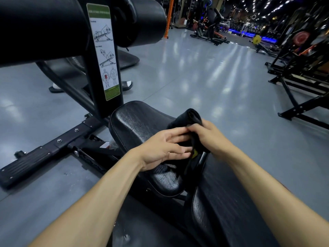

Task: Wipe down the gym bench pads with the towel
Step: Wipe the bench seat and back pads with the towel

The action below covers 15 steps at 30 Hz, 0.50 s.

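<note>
Both hands meet over the seat pad [137, 125] of the bench. The right hand [211, 134] grips a rolled black towel [188, 118], fingers curled round it, above the pad's right edge. The left hand [160, 148] lies beside it with fingers straight, fingertips touching the towel. Just beyond the pad's far edge a black upright post [99, 97] with an exercise sticker [105, 50] rises to two roller pads [146, 18]. The long back pad [222, 211] runs along the near right. Other machines [299, 72] stand well apart across the grey floor [195, 77].
</note>
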{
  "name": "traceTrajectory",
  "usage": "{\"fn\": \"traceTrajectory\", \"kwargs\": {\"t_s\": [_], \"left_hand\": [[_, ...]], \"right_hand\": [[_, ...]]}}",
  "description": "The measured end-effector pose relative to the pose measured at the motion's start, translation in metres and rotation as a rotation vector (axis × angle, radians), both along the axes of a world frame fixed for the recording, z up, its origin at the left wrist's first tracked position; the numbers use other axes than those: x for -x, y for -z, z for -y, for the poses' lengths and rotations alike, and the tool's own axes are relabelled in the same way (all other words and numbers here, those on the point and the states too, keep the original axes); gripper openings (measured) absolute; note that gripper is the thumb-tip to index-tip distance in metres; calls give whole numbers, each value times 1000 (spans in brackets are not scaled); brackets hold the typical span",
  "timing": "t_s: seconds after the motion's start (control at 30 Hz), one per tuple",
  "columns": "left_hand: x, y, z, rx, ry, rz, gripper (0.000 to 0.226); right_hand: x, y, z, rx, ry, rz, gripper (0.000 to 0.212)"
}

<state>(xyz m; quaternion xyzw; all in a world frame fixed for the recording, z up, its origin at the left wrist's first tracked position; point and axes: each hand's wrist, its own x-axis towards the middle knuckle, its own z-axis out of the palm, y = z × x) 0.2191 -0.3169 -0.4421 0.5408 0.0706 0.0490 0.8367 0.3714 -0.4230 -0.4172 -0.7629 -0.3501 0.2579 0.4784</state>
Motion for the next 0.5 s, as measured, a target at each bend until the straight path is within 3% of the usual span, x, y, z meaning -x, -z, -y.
{"fn": "traceTrajectory", "kwargs": {"t_s": [0.07,0.17,0.27,0.37,0.5], "left_hand": [[-3,-2,-2,-13,-8,18,55],[-7,2,-12,-203,-223,-8,44],[-10,13,-27,-411,-407,-69,44],[-12,19,-41,-536,-490,-100,47],[-12,19,-58,-651,-559,-88,47]], "right_hand": [[-17,-11,7,19,129,-55,14],[-52,-40,16,-8,319,-101,10],[-85,-60,13,7,358,72,14],[-90,-41,-5,195,252,359,18],[-61,20,-19,426,-156,520,43]]}}
